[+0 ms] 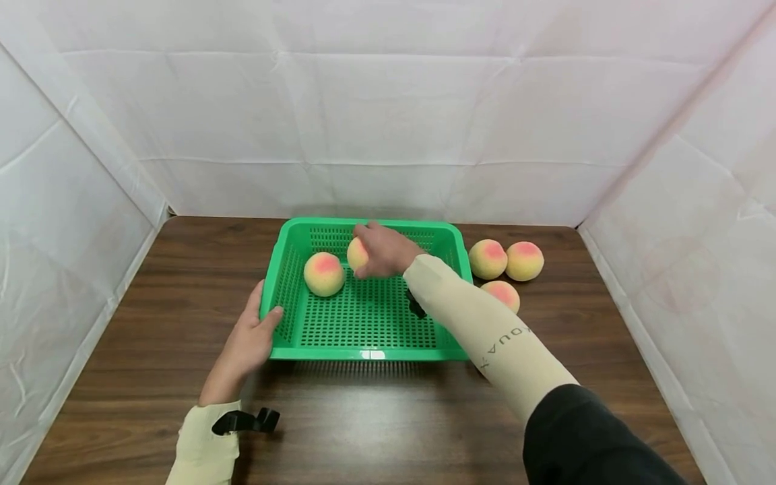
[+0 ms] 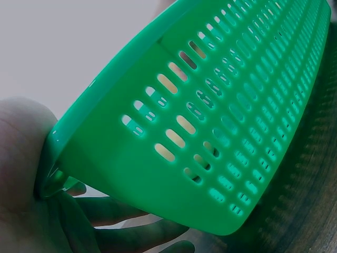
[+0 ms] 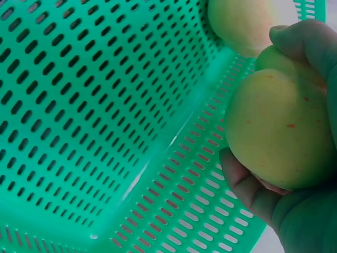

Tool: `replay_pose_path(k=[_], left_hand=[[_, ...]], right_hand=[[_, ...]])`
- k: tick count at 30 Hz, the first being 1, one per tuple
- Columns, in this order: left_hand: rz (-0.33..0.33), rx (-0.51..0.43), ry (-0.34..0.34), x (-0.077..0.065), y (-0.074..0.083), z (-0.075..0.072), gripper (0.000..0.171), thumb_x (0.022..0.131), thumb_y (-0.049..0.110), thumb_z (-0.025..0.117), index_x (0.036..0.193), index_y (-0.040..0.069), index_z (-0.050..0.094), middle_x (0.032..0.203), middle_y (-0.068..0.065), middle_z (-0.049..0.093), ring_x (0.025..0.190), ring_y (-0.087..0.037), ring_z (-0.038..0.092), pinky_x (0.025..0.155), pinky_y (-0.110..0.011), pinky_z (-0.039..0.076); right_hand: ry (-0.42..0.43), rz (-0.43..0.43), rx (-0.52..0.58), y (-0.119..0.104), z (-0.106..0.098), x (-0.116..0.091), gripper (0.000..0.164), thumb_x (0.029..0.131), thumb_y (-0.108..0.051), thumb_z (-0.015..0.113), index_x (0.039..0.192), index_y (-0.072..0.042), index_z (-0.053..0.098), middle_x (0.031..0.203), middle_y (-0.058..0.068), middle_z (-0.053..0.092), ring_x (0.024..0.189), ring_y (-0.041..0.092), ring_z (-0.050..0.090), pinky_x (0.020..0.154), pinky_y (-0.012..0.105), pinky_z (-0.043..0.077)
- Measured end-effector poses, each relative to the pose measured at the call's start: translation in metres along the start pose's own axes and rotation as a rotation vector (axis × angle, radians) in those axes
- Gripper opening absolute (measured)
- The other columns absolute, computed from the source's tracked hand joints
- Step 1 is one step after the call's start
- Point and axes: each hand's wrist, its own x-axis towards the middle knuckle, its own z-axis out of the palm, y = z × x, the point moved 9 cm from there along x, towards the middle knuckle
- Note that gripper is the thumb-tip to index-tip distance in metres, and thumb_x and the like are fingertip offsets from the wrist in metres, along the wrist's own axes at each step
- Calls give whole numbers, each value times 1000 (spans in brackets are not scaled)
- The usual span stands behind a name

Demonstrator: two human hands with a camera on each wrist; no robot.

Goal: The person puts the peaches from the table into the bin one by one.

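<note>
A green plastic basket [image 1: 364, 327] with slotted walls stands on the table. My left hand [image 1: 247, 342] grips its left rim, thumb over the edge and the other fingers outside the wall; the left wrist view shows them under the basket's rim [image 2: 100, 100]. Inside the basket, my right hand [image 1: 386, 250] holds a yellow-pink peach [image 1: 356, 254] near the far wall. In the right wrist view thumb and fingers curl round this peach [image 3: 281, 132], whose underside is greenish yellow. Another peach [image 1: 324, 275] lies to its left on the basket floor.
Right of the basket, on the brown wooden table [image 1: 151, 350], lie a peach [image 1: 488, 259], a second peach [image 1: 524, 261] and a third peach [image 1: 503, 294], partly behind the right forearm. White sheeting [image 1: 388, 121] encloses the back and both sides.
</note>
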Motion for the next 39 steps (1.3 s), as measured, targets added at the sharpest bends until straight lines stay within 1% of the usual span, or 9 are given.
replay_pose_path(k=[4,11,19,28,35,39], left_hand=[[0,2,1,-1,-1,0,61,106,21,34,155,16,-3,152,-23,18,130,-37,28,104,-63,23],[12,-9,7,0,0,0,61,106,20,34,155,16,-2,153,-23,18,131,-37,26,104,-63,22],[-18,7,11,0,-1,0,61,106,22,35,155,16,-2,153,-22,17,133,-36,24,105,-63,20],[-4,-6,13,0,-1,0,61,106,21,34,155,17,-2,153,-22,18,131,-35,26,105,-62,22],[-11,-2,15,-1,-2,1,61,106,22,34,155,18,-1,153,-22,19,130,-36,28,104,-62,23],[-11,2,19,0,-2,0,60,106,22,34,155,18,-1,153,-22,19,130,-36,28,104,-62,23]], right_hand=[[5,1,-25,2,5,1,63,76,-37,74,127,-15,45,112,4,47,83,17,52,68,32,47],[8,17,-43,4,8,1,63,76,-40,75,128,-17,46,108,2,47,83,15,52,67,30,47],[-9,28,-52,7,13,0,65,77,-39,74,131,-17,45,110,3,47,84,15,51,68,31,48],[-17,20,-48,8,19,3,58,76,-35,73,124,-17,47,106,2,48,85,16,51,67,31,47],[-26,9,-53,9,26,5,64,76,-39,75,128,-17,45,110,3,47,83,17,52,67,32,47],[-24,4,-48,9,29,6,63,77,-39,75,128,-16,45,110,3,46,82,18,52,66,32,47]])
